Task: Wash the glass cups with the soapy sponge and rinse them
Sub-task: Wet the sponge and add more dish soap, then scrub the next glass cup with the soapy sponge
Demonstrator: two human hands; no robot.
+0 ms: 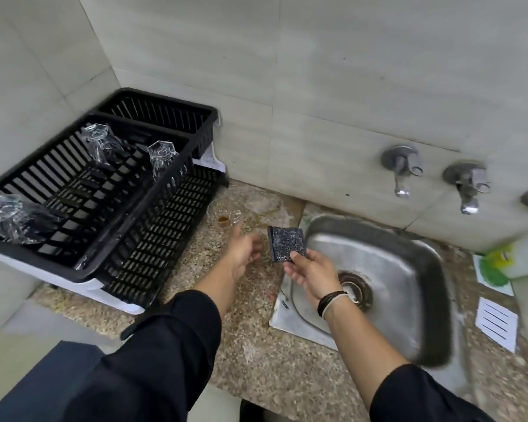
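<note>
Two forearms in dark sleeves enter from 6 o'clock and extend over the speckled granite counter [256, 360]. The right hand [313, 274], with dark and pale bands on its wrist, sits at the left rim of the square stainless-steel sink [409, 300]; its fingers and thumb pinch the lower corner of the flat, dark speckled rectangular sponge [286, 243], which stands nearly upright above the rim. The left hand [244, 248] lies at 9 o'clock from the sponge, just beside it, fingers relaxed and loosely spread, gripping nothing.

At 12 o'clock from the left hand, near its fingertips but apart from them, stands the small clear glass cup with brown liquid at the bottom [224, 219], upright on the counter (the frame is blurred here, so its outline is faint).

At 9 to 10 o'clock from the hands rests the black slatted plastic dish rack on a white drip tray [110, 278]. Three clear faceted glass cups lie in it, bases up and tilted: one at the near left edge [9, 216], one at the far left [96, 141], one by the right wall [162, 159].

On the tiled wall at 1 o'clock from the sink, two metal taps [403, 170] project side by side. At 3 o'clock from the sink lies a white and green packet [512, 257].
</note>
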